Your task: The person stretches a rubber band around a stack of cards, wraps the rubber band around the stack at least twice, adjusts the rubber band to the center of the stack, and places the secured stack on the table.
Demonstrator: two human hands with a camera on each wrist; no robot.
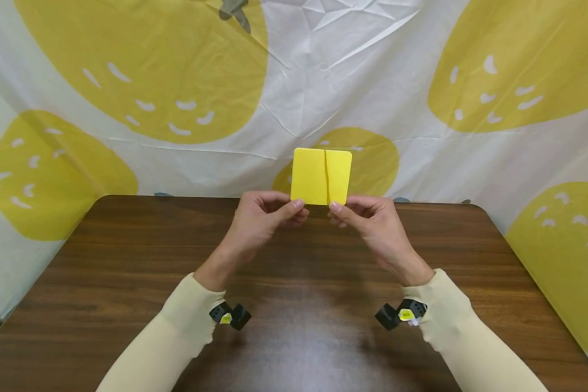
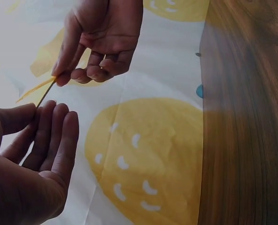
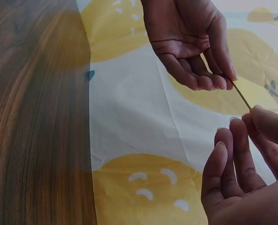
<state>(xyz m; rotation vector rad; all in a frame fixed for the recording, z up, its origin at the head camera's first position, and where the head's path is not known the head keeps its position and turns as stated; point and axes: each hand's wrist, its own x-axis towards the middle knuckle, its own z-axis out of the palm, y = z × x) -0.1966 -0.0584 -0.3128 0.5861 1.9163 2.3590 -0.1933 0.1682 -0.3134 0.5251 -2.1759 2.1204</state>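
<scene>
Left hand (image 1: 257, 223) pinches yellow card (image 1: 308, 177) at lower left, right hand (image 1: 379, 228) at lower right; nature of vertical seam (image 1: 326, 177) unclear

The paper (image 1: 308, 177) is plain yellow, the table (image 1: 299, 267) wood-grained brown, the cloth (image 1: 304, 76) white with yellow fruit print.

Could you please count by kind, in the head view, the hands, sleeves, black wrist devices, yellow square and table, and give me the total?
Hands: 2 (left hand, right hand)
Sleeves: 2 (left sleeve, right sleeve)
Black wrist devices: 2 (left device, right device)
Yellow square: 1 (counted as one; whether its line divides two pieces is unclear)
Table: 1
Total: 8
</scene>
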